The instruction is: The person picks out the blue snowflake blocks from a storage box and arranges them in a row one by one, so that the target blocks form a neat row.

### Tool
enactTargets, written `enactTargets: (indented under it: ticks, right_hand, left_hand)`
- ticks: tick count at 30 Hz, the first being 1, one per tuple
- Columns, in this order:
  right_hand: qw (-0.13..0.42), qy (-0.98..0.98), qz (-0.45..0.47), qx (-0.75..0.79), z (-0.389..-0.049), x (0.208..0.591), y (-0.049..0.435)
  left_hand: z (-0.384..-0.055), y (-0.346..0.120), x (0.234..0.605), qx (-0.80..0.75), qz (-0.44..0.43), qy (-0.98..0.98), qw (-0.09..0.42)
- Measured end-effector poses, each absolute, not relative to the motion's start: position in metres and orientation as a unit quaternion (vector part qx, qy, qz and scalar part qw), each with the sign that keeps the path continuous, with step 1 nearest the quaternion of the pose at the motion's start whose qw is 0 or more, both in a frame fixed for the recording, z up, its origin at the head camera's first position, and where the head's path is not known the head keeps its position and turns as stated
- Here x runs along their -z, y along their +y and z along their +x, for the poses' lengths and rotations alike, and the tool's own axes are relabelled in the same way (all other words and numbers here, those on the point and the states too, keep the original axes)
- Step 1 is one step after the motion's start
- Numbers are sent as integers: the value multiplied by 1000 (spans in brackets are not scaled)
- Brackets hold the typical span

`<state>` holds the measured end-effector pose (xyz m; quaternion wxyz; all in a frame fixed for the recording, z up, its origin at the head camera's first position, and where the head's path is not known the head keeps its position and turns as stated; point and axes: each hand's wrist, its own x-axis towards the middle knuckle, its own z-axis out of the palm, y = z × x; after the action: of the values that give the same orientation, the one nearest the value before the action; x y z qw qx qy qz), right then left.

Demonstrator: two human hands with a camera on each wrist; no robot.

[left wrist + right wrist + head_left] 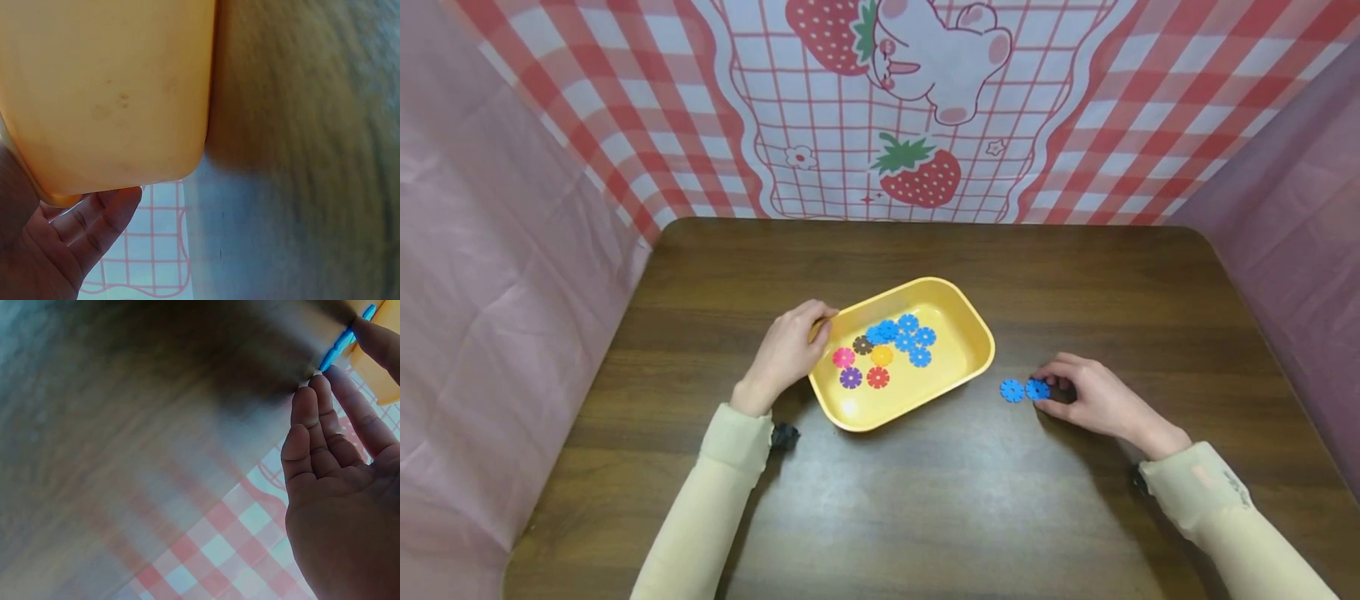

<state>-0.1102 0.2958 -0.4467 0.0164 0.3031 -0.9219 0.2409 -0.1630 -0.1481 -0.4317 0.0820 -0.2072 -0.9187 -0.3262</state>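
My left hand (788,346) grips the left rim of a yellow plastic tray (953,333), thumb toward the inside. In the left wrist view the fingers reach around the tray's end wall (119,94). To the right of the tray, my right hand (1093,398) pinches a blue notched snowflake disc (1037,389) between thumb and index finger. The right wrist view shows this disc (340,345) edge-on between the fingertips. Just left of it, a second blue disc (1012,391) lies on the table.
Inside the tray are several blue discs (920,357), some overlapping, and single pink (843,357), brown (862,345), purple (851,377), red (877,377) and orange-yellow discs (882,355). The wooden table (925,508) backs onto a checked strawberry-print cloth (917,179); pink curtains hang at both sides.
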Motion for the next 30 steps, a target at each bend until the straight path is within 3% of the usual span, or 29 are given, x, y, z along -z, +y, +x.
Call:
enactTargets:
  ticks: [21, 30]
  right_hand:
    - [15, -919, 300, -256, -123, 426, 297]
    - [45, -912, 316, -260, -134, 410, 291]
  left_hand:
    - [-163, -148, 432, 327, -204, -919, 76]
    - [-163, -148, 432, 329, -205, -918, 80]
